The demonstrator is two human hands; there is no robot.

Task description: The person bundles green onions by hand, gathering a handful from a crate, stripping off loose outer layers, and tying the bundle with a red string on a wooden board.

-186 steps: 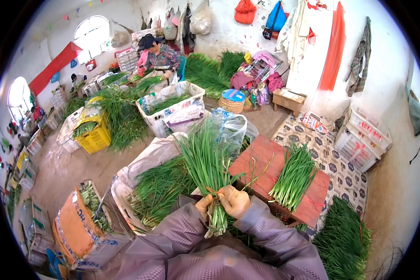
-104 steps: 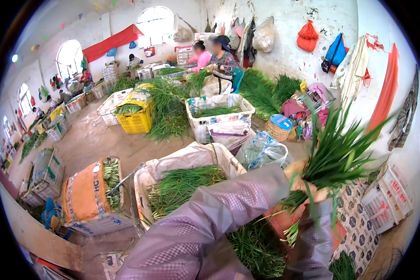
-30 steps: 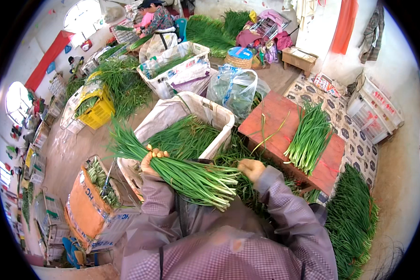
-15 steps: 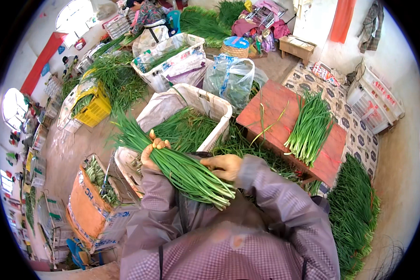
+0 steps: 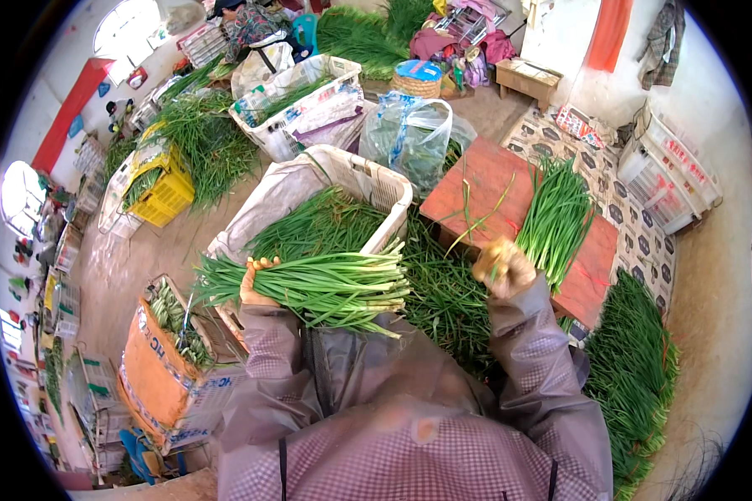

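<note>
My left hand (image 5: 257, 282) is wrapped round a thick bunch of garlic chives (image 5: 334, 284), held level across my lap with the pale cut ends to the right. Its leafy tips hang over the near left of a white crate (image 5: 383, 194) that holds more loose greens. Off to the right, my right hand (image 5: 506, 267) is closed, slightly blurred, beside the near edge of a low red table (image 5: 476, 179). A bit of green and yellow shows at its fingers, too small to name. Another bunch of chives (image 5: 556, 217) lies on that table, with a few loose stalks near it.
Trimmed leaves (image 5: 443, 309) cover the floor between crate and table. A large chive pile (image 5: 631, 376) lies at the right. An orange-sided crate (image 5: 159, 367) stands left, a yellow crate (image 5: 165, 188) farther off. Behind the crate sits a clear plastic bag (image 5: 409, 142). Another person (image 5: 259, 29) is at the back.
My right hand has left the bunch and moved right, toward the table. The bunch in my left hand has turned from slanting to nearly level, its pale ends swinging up.
</note>
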